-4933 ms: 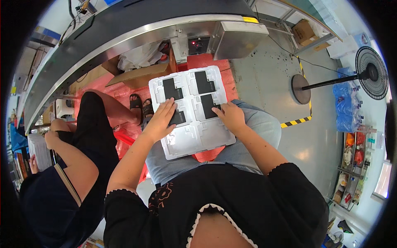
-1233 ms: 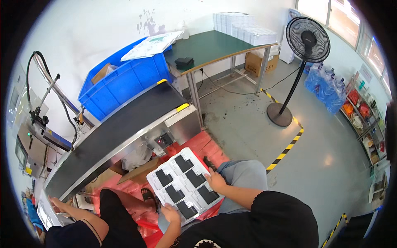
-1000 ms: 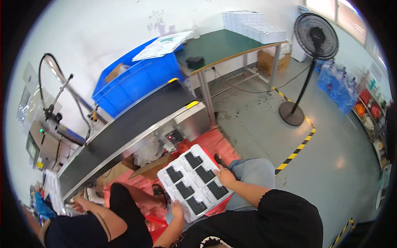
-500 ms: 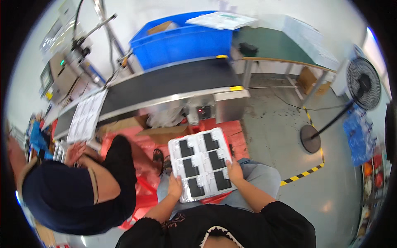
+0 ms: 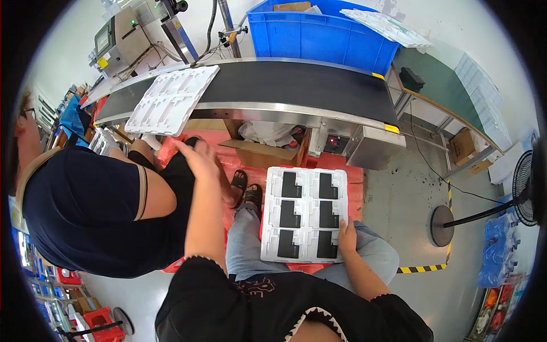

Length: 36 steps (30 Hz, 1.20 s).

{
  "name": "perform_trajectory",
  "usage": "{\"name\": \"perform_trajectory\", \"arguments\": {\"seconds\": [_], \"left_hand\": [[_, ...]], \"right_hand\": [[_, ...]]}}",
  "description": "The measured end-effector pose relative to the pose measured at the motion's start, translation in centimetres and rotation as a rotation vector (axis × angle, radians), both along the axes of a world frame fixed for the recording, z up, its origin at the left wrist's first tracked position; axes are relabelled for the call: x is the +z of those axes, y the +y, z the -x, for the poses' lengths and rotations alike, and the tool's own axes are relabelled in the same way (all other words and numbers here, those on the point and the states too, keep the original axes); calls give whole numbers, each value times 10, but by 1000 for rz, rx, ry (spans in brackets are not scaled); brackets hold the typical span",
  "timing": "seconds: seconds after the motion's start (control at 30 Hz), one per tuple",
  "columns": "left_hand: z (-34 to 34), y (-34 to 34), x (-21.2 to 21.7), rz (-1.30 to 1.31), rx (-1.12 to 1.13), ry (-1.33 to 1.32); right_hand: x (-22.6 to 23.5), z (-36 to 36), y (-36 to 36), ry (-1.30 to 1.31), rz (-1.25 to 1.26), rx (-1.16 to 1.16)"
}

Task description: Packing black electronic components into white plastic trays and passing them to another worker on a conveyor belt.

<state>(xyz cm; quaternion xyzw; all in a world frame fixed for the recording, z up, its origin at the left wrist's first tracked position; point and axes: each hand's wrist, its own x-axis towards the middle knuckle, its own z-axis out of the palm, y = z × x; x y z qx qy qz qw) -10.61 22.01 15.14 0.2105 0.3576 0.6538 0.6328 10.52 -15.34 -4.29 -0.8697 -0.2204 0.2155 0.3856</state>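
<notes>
Across my lap lies a white plastic tray (image 5: pixel 306 222), its moulded recesses holding several flat black notched pieces (image 5: pixel 288 213) in two columns. My right hand (image 5: pixel 347 238) grips the tray's right edge, thumb on top. Off the tray, my left hand (image 5: pixel 198 158) is stretched forward and left with fingers extended, slightly blurred, holding nothing I can see. Beyond it, a second white moulded tray (image 5: pixel 171 98) rests slantwise on the conveyor's black belt (image 5: pixel 285 85), overhanging the near edge; no black pieces show in it.
A person in a dark cap (image 5: pixel 85 205) sits close on my left. Under the conveyor stands an open cardboard box (image 5: pixel 259 155). Behind the belt is a blue bin (image 5: pixel 319 37); to the right are a green table (image 5: pixel 439 85) and a black fan (image 5: pixel 521 191).
My left hand has let go of the lap tray and moved forward and left. My right hand still holds the tray. The view has swung left, showing more of the conveyor.
</notes>
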Motion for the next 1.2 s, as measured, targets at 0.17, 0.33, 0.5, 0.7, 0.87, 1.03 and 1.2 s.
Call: {"name": "perform_trajectory", "arguments": {"seconds": [0.17,0.33,0.5,0.7,0.87,1.03,1.2], "left_hand": [[72,105,-7,-247,1,-26],[59,32,-25,-136,-273,-263],[89,-64,-76,-1,-442,-214],[136,-147,-149,375,-691,316],[143,-170,-174,501,-820,469],[114,-160,-177,337,-831,689],[75,-172,-188,64,-740,1157]], "right_hand": [[10,9,9,-11,8,31],[-1,1,-2,-23,4,-8],[4,4,4,-41,24,-2],[-5,1,2,-90,4,-48],[15,5,6,-46,-2,-40],[-10,-2,1,-11,-141,-79],[-10,-2,-2,73,-195,-117]]}}
